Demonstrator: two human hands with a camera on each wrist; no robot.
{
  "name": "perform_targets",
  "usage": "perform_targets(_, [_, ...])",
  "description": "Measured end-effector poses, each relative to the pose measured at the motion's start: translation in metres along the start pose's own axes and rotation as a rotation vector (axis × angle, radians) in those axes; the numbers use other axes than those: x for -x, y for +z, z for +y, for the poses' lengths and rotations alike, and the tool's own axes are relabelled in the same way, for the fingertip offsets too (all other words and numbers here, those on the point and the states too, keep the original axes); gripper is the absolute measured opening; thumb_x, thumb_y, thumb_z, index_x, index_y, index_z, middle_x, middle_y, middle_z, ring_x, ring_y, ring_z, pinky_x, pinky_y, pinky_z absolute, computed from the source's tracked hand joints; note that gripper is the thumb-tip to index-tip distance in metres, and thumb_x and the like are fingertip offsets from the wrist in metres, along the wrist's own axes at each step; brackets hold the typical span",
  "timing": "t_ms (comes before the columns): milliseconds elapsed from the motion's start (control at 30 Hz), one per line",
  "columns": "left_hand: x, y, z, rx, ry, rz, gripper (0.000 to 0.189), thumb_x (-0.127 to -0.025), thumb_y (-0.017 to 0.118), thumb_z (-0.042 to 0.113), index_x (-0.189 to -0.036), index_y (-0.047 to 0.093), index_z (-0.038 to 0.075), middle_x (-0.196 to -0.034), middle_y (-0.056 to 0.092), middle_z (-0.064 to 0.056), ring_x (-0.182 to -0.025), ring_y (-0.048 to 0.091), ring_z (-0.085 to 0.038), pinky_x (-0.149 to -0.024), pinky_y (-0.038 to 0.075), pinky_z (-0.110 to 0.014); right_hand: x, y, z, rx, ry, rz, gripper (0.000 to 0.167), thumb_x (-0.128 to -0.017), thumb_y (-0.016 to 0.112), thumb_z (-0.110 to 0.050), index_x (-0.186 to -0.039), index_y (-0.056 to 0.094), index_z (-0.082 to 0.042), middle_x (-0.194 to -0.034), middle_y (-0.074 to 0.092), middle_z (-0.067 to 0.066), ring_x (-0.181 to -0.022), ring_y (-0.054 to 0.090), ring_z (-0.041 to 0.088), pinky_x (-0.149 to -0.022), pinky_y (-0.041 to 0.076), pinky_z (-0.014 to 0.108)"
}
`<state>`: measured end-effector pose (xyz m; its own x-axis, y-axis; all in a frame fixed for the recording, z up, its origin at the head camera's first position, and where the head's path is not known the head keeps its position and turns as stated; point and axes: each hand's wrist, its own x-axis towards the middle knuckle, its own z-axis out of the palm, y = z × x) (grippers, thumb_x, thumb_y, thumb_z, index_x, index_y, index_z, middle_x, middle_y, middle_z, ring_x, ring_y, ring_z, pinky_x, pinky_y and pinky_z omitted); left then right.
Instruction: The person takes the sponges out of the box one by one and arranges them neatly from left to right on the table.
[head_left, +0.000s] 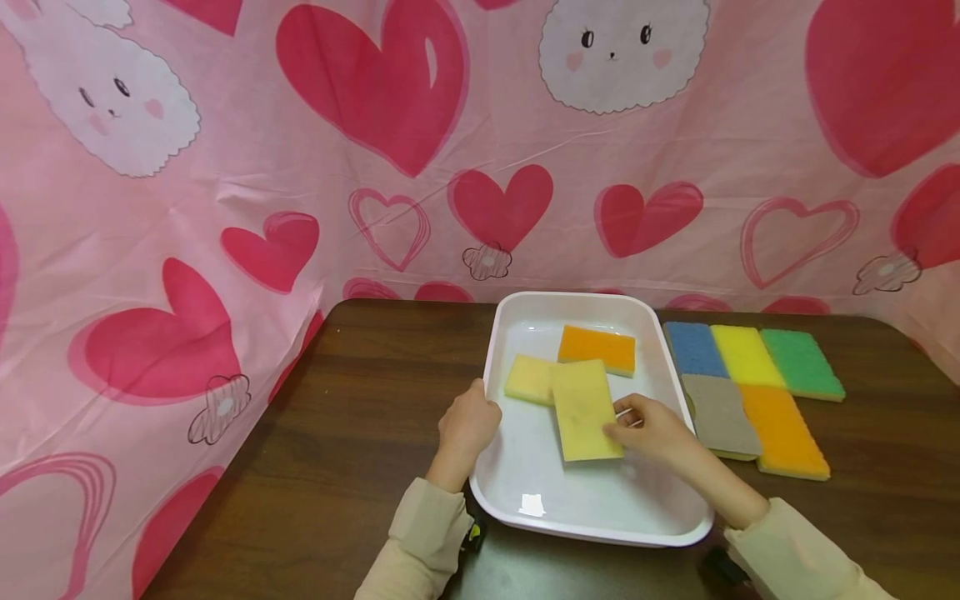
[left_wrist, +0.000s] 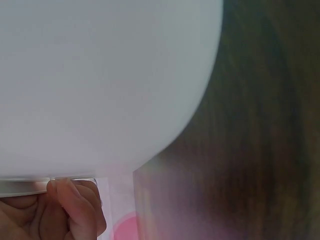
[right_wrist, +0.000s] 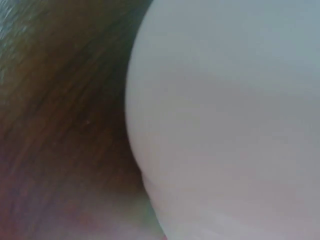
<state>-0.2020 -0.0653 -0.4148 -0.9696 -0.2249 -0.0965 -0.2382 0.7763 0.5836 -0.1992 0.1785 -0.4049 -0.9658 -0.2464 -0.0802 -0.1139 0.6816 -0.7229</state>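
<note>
A white plastic tray (head_left: 528, 504) stands on the table in the head view. My left hand (head_left: 468, 423) grips its left rim with curled fingers; the left wrist view also shows this hand (left_wrist: 72, 210) at the tray's edge (left_wrist: 100, 90). Over the tray, my right hand (head_left: 654, 429) pinches a yellow sponge (head_left: 585, 412) by its right edge, the sponge tilted with its pale face up. Partly behind it, another yellow sponge (head_left: 528, 378) lies in the tray, beside an orange sponge (head_left: 597, 347). The right wrist view holds the tray's outer wall (right_wrist: 225, 120), the hand itself hidden.
Right of the tray, sponges lie side by side: blue (head_left: 696, 348), bright yellow (head_left: 747, 354), green (head_left: 802, 362), grey (head_left: 722, 415) and orange (head_left: 785, 429). The dark wooden table (head_left: 352, 433) meets a pink heart-print cloth (head_left: 420, 208) at its back and left.
</note>
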Motion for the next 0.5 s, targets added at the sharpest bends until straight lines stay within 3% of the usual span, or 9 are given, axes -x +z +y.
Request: perform_targets(500, [0.000, 0.000, 0.000, 0.009, -0.004, -0.017, 0.040, -0.088, 0.042, 0.014, -0.126, 0.053, 0.006, -0.113, 0.067, -0.019, -0.096, 0.064, -0.036, -0.075, 0.045, -0.051, 0.016, -0.021, -0.009, -0.059, -0.006, 0.019, 0.042, -0.088, 0.066, -0.021, -0.115, 0.055, 0.009, -0.090, 0.066, 0.014, -0.076, 0.058, 0.017, -0.064, 0.046, 0.028])
